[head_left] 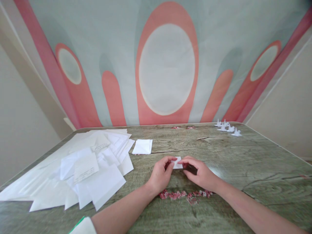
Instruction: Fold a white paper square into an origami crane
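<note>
A small folded piece of white paper [177,165] is between my two hands, just above the wood-patterned table. My left hand [161,172] pinches its left side between thumb and fingers. On the other side, the index finger of my right hand [198,170] reaches onto the paper's right edge, with the thumb lower and apart from it. Whether the right fingers grip the paper or only press on it, I cannot tell. Beyond my left hand lies a neat stack of square white paper [142,146].
A broad, untidy pile of white sheets [107,182] covers the table's left side, some with writing. Several small folded paper figures [230,128] stand at the far right. The wood-patterned table [258,162] carries pink flower prints [175,195] and meets a patterned backdrop [168,118].
</note>
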Motion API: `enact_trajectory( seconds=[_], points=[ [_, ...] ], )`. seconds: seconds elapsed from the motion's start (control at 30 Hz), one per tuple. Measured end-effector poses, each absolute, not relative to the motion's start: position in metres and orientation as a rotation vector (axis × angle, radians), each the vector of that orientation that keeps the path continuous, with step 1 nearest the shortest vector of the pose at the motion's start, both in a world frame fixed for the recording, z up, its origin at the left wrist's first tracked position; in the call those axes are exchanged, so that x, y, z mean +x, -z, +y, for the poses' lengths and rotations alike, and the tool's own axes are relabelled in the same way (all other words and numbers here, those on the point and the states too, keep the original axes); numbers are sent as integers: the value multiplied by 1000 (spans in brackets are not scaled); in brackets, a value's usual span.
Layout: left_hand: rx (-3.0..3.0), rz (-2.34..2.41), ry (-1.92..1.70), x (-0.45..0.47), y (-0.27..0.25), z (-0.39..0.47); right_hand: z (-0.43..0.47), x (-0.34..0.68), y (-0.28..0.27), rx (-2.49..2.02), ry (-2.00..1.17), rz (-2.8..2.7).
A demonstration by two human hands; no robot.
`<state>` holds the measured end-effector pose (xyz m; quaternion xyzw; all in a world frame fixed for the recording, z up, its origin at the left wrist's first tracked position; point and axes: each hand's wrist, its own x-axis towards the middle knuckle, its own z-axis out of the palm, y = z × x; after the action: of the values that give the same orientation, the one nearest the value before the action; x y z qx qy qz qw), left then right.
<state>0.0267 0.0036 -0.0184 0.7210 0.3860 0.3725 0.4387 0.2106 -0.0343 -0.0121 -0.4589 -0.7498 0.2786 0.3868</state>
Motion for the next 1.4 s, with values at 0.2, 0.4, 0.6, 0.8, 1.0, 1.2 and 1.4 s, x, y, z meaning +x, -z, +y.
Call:
enact_trajectory(
  seconds=[0.2,0.4,0.6,0.8,1.0,1.2,1.4],
  points=[
    [1771,933,-920,26,19,4,-32,213,20,-1160,-490,-1929],
    [1765,901,-886,26,12,2,-35,213,18,-1092,-226,-1992],
    [1959,953,-846,24,4,-2,-37,212,13,-1104,-300,-1864],
    [2034,1008,-942,24,11,2,-38,207,11,-1152,-450,-1774],
    [1979,941,-881,25,11,4,-37,204,13,-1260,-662,-1663],
    [1898,1009,-819,27,11,2,-36,206,14,-1335,-709,-1671],
    [1858,1020,-838,26,13,3,-37,203,13,-1356,-768,-1670]
  ],
)
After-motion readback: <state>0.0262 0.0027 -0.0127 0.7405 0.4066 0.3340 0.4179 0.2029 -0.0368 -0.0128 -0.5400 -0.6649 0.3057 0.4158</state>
